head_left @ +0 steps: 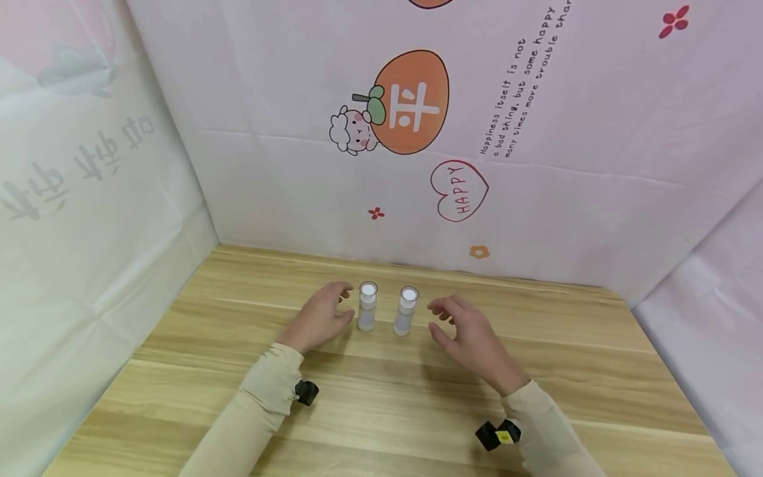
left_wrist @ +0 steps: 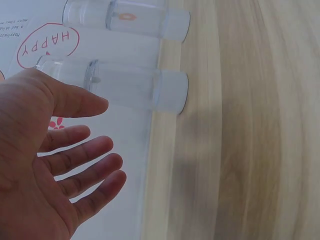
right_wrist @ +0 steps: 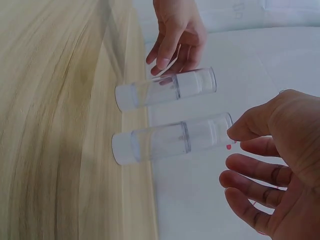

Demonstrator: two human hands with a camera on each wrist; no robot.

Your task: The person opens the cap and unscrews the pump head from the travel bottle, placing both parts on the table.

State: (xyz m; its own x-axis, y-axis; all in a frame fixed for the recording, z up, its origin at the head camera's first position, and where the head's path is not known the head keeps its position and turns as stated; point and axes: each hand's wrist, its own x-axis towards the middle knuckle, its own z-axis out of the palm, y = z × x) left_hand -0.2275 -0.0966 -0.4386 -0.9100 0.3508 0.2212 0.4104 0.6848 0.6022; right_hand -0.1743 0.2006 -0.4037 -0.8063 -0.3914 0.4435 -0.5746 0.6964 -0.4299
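Note:
Two slim clear bottles with white bottoms and transparent caps stand upright side by side on the wooden table. The left bottle (head_left: pixel 366 308) is close to my left hand (head_left: pixel 322 316), whose fingers are loosely bent and hold nothing. Just right of the right bottle (head_left: pixel 405 311) is my right hand (head_left: pixel 467 334), fingers relaxed and slightly spread, also holding nothing. In the left wrist view, the left bottle (left_wrist: pixel 125 85) lies beyond the thumb of the left hand (left_wrist: pixel 55 150). The right wrist view has the right bottle (right_wrist: pixel 160 140) close to the thumb tip of the right hand (right_wrist: pixel 272 165).
The wood-grain table (head_left: pixel 369 411) ends at a white printed cloth (head_left: pixel 286 165) behind the bottles. More cloth hangs at the left (head_left: pixel 89 218) and right sides. A black wrist device (head_left: pixel 306 392) sits on the left sleeve, another (head_left: pixel 489 436) at the right.

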